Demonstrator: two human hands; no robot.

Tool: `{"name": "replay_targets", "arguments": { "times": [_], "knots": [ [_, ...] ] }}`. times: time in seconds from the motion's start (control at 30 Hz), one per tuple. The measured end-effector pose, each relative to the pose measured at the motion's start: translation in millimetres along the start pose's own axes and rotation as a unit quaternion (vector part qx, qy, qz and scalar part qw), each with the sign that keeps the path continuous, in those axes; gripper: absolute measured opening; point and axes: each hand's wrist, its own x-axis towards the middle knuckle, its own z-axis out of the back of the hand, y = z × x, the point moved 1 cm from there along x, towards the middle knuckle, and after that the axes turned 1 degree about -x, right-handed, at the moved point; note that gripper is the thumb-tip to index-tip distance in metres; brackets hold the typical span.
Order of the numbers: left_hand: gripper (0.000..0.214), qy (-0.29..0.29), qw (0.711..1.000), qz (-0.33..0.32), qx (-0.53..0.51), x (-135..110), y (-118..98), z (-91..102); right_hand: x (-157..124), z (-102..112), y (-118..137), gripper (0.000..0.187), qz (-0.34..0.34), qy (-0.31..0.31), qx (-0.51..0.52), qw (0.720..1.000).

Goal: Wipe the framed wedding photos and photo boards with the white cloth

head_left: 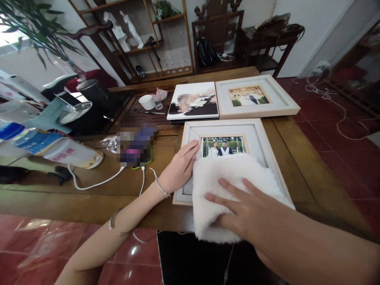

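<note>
A light wooden picture frame point(268, 146) lies flat at the table's near edge, with a photo point(224, 146) of two people inside a white mat. My left hand point(179, 168) rests flat on its left side, fingers stretched out and holding nothing. A fluffy white cloth point(237, 168) covers the lower part of the frame and droops over the table edge. My right hand point(242, 206) presses on this cloth with spread fingers, its thumb tucked into a fold. The frame's lower right part is hidden under cloth and arm.
Behind lie a second wooden frame point(285, 99) and a white-edged photo panel point(192, 101). Left of the frame are a blurred-out phone point(136, 146), a white cable point(97, 184) and a lying bottle point(68, 148). A white cup point(147, 102) stands on the dark tea tray point(127, 114).
</note>
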Motion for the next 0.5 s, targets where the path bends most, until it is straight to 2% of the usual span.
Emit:
{"name": "replay_targets", "arguments": {
  "times": [0.1,0.2,0.3,0.37,0.43,0.5],
  "knots": [
    [0.043,-0.004,1.0,-0.004,0.005,-0.7,0.7,-0.8,13.3,8.1,-24.0,0.066,-0.033,-0.001,-0.037,0.999],
    [0.042,-0.018,1.0,-0.007,0.005,-1.3,0.6,-1.4,27.6,16.4,-57.6,0.082,-0.081,-0.059,-0.122,0.987],
    [0.044,-0.035,0.999,-0.013,-0.008,-1.3,-1.2,-0.4,46.4,23.6,-83.8,0.08,-0.121,-0.117,-0.179,0.969],
    [0.046,-0.045,0.999,-0.011,-0.022,-1.0,-3.0,1.2,61.3,26.1,-89.6,0.078,-0.136,-0.11,-0.18,0.968],
    [0.048,-0.056,0.998,-0.003,-0.038,-1.0,-4.7,2.9,74.1,26.3,-83.8,0.072,-0.129,-0.094,-0.171,0.972],
    [0.052,-0.072,0.996,0.005,-0.056,-1.7,-5.9,4.1,81.0,25.1,-68.3,0.057,-0.1,-0.092,-0.164,0.977]
  ]
}}
